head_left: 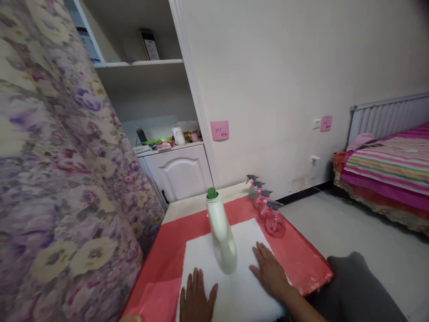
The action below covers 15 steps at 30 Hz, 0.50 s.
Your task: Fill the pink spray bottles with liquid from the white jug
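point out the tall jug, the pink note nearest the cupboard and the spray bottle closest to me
tall jug (222, 237): head view, on the middle of its body
pink note (219, 131): head view, near its centre
spray bottle (275, 223): head view, on its clear round body

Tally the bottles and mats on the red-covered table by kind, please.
Large pale-green bottle: 1
Spray bottles: 4
White mat: 1
Total: 6

Floral curtain (60, 170), white cabinet (181, 172) with shelves, pale wall (268, 80), light floor (321, 228), bed (392, 165) with striped cover.
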Motion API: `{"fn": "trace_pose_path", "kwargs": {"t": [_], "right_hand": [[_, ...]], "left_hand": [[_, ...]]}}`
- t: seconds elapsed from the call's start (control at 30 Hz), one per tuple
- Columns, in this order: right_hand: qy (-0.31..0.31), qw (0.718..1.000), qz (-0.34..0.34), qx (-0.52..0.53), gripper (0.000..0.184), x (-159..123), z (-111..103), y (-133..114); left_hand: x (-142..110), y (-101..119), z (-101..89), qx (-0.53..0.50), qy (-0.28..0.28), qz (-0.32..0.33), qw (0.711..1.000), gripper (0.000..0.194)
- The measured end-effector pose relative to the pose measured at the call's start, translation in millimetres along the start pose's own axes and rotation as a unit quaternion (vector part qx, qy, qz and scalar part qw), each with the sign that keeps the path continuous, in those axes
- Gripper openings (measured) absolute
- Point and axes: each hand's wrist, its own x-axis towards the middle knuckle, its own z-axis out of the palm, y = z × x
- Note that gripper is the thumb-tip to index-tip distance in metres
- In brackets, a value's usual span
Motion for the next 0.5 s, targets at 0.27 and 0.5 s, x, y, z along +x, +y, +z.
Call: {"fn": "trace_pose_path", "kwargs": {"t": [0.27, 0.5], "right_hand": [[0.010, 0.999, -0.031, 0.006, 0.058, -17.3, -1.5, 5.7], [0.072, 0.994, -0.077, -0.025, 0.058, -53.4, 17.6, 5.5]], "left_hand": [[-16.7, 2.5, -0.7, -0.021, 0.018, -0.013, 1.000, 0.064], [-37.4, 9.3, 8.4, -0.032, 0.084, 0.052, 0.995, 0.063]]}}
